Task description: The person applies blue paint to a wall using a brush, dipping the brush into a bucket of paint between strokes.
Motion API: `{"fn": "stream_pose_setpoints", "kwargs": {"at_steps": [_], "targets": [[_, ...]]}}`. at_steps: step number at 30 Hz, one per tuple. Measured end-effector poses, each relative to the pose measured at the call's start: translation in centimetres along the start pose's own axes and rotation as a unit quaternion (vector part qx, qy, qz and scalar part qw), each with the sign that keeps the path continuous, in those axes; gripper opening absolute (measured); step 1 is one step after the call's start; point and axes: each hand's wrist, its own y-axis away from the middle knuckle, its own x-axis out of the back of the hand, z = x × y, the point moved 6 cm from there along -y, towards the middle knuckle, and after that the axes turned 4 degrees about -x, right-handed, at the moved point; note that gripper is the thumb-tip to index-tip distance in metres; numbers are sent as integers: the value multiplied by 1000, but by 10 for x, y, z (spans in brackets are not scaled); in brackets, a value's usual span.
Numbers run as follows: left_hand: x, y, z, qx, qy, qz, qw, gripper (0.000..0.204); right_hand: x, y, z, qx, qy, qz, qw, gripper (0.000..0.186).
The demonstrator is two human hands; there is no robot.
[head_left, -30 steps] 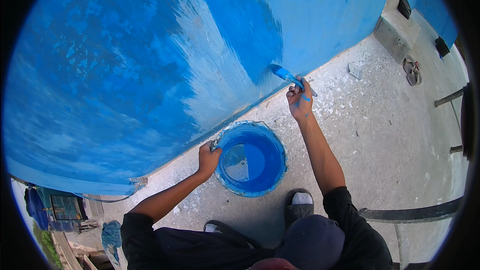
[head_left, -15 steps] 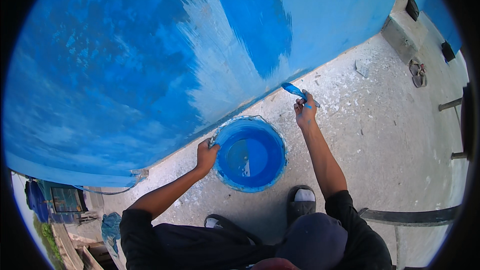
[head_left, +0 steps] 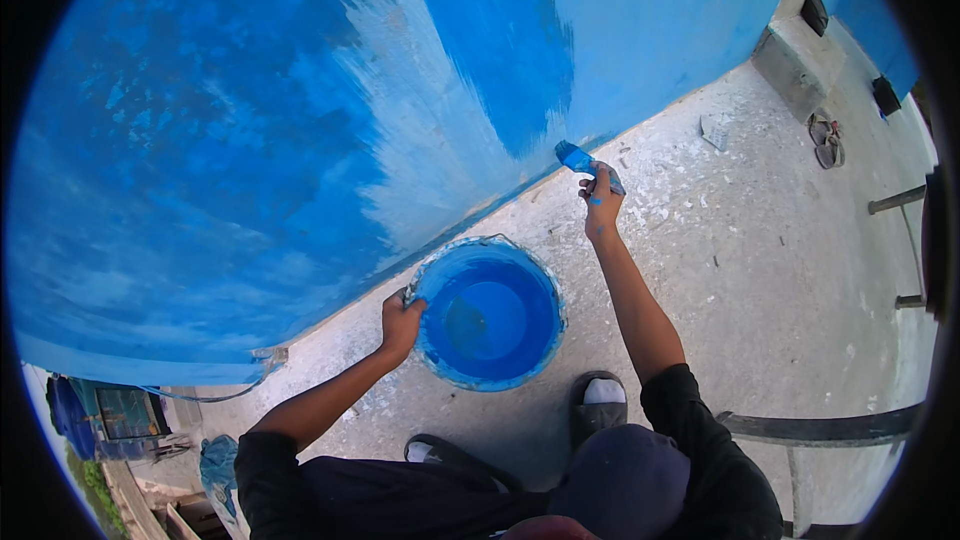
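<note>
My left hand (head_left: 401, 325) is closed on the left rim of a round bucket (head_left: 487, 377) that has blue paint inside. My right hand (head_left: 603, 202) grips a paintbrush (head_left: 576, 157) by its handle, and its bristles are coated in blue. The brush tip is close to the foot of the wall (head_left: 640, 50); whether it touches cannot be told. Patches of darker blue lie over lighter blue on the wall. Blue smears mark my right hand.
Pale, paint-flecked concrete floor (head_left: 740, 240) runs along the wall. A concrete step (head_left: 800, 65) stands at the far right, with sandals (head_left: 827, 140) near it. A dark curved bar (head_left: 820, 428) is at the lower right. Crumpled blue cloth (head_left: 218, 462) lies at the lower left.
The paintbrush has turned in my right hand, showing its broad side, and moved slightly up toward the wall. My left hand and the bucket appear a little farther left.
</note>
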Motion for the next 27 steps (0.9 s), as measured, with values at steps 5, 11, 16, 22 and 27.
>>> {"fn": "stream_pose_setpoints", "kwargs": {"at_steps": [5, 11, 16, 22, 27], "targets": [[-5, -5, -6, -44, 34, 12, 998, 12, 9, -11, 17, -32, 29, -33, 999, 27], [-3, -4, -6, -37, 2, 6, 999, 12, -55, 12, -82, 35, -190, -164, 967, 38], [-8, -8, -8, -43, 26, 8, 999, 11, -35, 1, -68, 32, -245, -149, 957, 34], [-11, -10, -2, -75, 43, 9, 996, 10, -5, -21, 5, 39, -92, -46, 994, 26], [-14, -7, 9, -79, 56, 9, 995, 10, 28, -44, -4, 114, -54, 55, 991, 25]]}}
